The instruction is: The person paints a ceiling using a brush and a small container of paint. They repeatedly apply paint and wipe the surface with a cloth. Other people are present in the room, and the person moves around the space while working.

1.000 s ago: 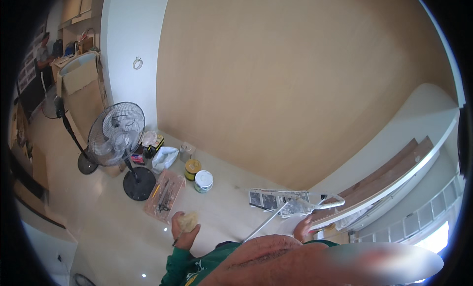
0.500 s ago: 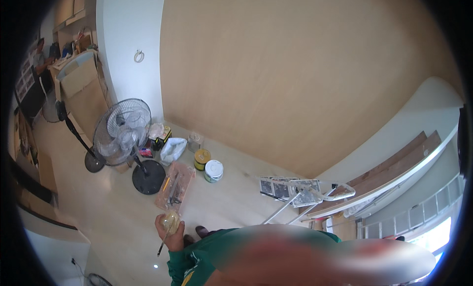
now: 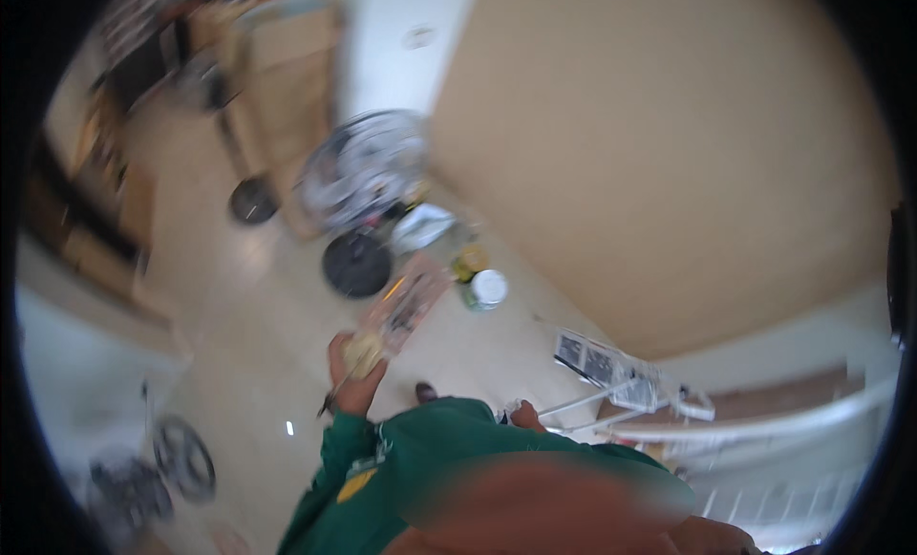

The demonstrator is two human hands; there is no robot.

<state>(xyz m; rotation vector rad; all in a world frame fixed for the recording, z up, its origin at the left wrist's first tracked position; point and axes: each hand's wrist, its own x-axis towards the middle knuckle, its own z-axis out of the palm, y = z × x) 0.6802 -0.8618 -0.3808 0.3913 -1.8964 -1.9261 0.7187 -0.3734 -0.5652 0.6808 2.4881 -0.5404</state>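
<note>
My left hand [image 3: 353,393], below the green sleeve, is closed around a pale yellow, see-through cup [image 3: 364,353]. A thin stick with a dark end [image 3: 328,403] slants out of that grip toward the lower left; blur hides its kind. My right hand [image 3: 526,417] shows small at the front of my green top, its fingers curled by a small whitish thing [image 3: 509,411] too blurred to name. Just beyond the left hand, a pinkish tray [image 3: 432,280] with several long tools lies on the floor.
Past the tray are a white-lidded bucket [image 3: 489,288], a yellow can [image 3: 469,262], a white bag [image 3: 422,227] and a standing fan [image 3: 358,264]. A folding stepladder [image 3: 630,391] stands at right by the tan wall [image 3: 650,154]. Another wheel-like round object [image 3: 185,458] is at lower left.
The view has swung, so the floor things sit farther right and higher. My right hand has come into sight. The left hand still grips the cup.
</note>
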